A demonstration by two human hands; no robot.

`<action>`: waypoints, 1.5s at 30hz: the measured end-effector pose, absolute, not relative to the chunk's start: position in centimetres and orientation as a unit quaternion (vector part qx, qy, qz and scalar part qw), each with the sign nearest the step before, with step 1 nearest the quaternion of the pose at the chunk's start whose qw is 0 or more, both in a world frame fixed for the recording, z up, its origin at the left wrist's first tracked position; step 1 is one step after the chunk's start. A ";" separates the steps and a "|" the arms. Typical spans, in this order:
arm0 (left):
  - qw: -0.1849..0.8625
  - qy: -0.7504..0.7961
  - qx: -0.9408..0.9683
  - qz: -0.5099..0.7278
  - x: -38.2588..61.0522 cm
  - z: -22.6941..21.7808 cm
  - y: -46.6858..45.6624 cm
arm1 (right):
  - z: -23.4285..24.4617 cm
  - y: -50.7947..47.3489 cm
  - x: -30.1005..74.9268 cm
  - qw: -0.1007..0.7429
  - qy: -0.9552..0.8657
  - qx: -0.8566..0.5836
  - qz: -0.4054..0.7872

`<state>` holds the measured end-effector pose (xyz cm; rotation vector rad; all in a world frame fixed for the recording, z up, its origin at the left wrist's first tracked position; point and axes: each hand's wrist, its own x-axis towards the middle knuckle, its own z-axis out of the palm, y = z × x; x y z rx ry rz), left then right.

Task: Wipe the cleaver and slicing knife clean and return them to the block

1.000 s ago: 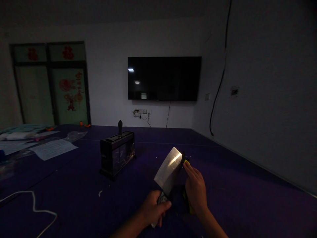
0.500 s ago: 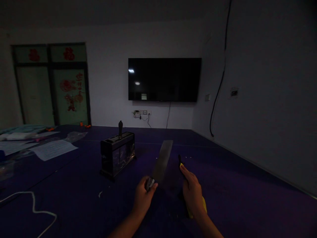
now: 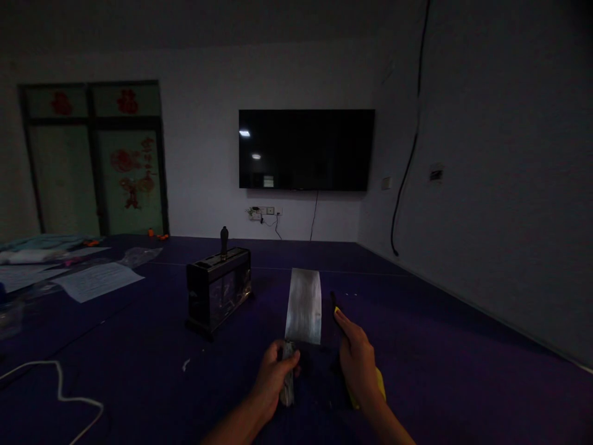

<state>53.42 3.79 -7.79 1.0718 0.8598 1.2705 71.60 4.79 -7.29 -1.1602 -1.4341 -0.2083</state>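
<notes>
Above table (image 3: 139, 346) | left hand (image 3: 273, 378) grips cleaver (image 3: 304, 306); right hand (image 3: 359, 366) holds yellow tool (image 3: 380, 384)

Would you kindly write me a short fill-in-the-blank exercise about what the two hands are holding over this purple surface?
1. The left hand grips the cleaver by its ____, blade pointing up.
2. The right hand holds a black and ____ tool beside the blade.
3. To the left of the cleaver, the dark knife block has ____ handle sticking up from it.

Missing words: handle; yellow; one
</notes>
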 end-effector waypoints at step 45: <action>0.734 0.374 0.404 0.398 53.4 -9.1 4.6 | -7.2 4.1 69.0 0.399 -0.794 -0.442 -0.123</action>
